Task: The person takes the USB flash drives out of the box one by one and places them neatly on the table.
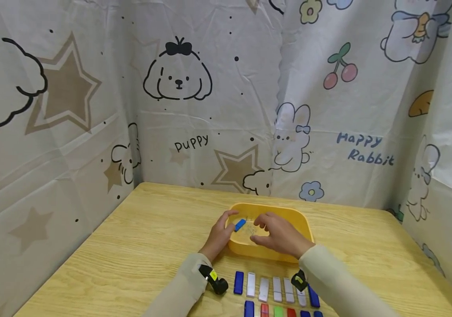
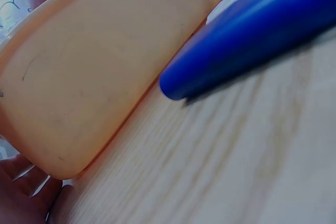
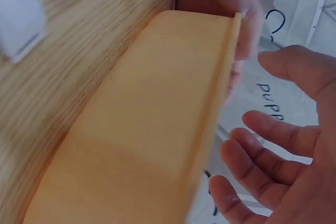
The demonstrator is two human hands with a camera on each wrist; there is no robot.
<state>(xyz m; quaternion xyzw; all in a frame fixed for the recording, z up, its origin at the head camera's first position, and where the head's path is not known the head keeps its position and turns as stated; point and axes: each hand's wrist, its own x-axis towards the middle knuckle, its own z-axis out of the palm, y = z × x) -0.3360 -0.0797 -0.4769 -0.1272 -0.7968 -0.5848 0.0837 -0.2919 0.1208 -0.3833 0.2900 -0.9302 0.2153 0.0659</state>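
A yellow plastic basin (image 1: 263, 252) stands on the wooden table. My left hand (image 1: 218, 234) grips its left end, the thumb and forefinger at the rim. In the left wrist view, fingers (image 2: 31, 182) of that hand lie against the basin's outer end. Over the basin hovers my right hand (image 1: 280, 234), its fingers spread and slightly bent, with nothing between them in the right wrist view. Inside the basin are a bright blue, elongated piece (image 1: 240, 225), beside the left thumb, and some small clear bits (image 1: 251, 228) on the floor.
Nearer than the basin, a row of white (image 1: 264, 289) and dark blue (image 1: 239, 282) oblong pieces lies on the table. Another row, with red (image 1: 264, 310), green (image 1: 278, 311) and blue pieces, is cut by the frame's bottom edge. Printed cloth curtains (image 1: 218, 110) surround the table.
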